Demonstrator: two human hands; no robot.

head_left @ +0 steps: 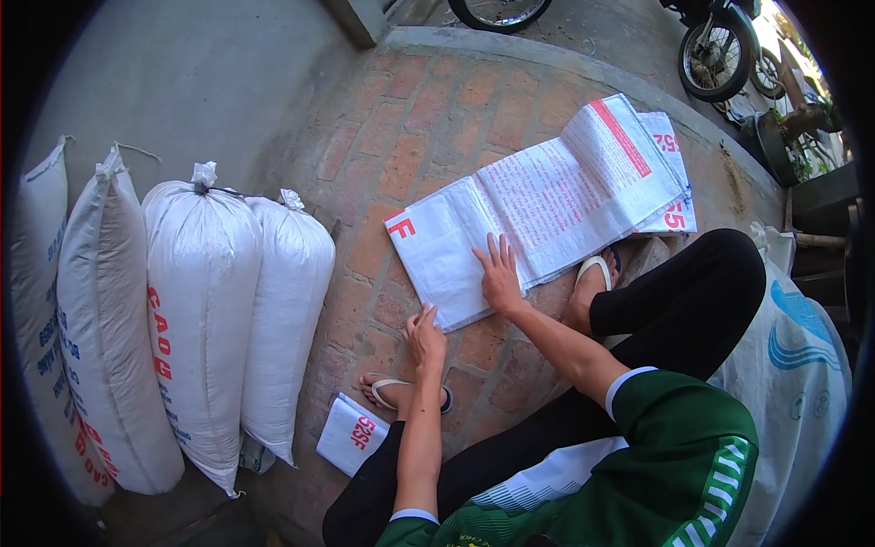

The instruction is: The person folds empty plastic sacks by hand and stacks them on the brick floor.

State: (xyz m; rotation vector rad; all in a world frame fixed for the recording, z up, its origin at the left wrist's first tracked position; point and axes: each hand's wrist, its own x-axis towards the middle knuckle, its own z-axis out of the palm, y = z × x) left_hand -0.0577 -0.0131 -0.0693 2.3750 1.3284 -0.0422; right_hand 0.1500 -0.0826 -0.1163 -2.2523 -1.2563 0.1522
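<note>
A flat white woven sack (565,196) with red print lies on the brick floor, its near end folded and creased. My right hand (499,276) rests on its near part, fingers spread and stretched out. At the sack's lower left corner is my left hand (425,339), its fingers curled around the edge there and seeming to pinch it; the thumb is partly hidden. Beneath the sack's far right end lie more flat sacks (676,217) with red figures. A small folded sack (351,434) lies by my left foot.
Several full white sacks (202,319), some visibly tied at the top, stand along the left. My sandalled feet (401,394) flank the sack's near side. A large white bag (784,365) is at my right. Motorbike wheels (715,56) show beyond the brick floor's curved edge.
</note>
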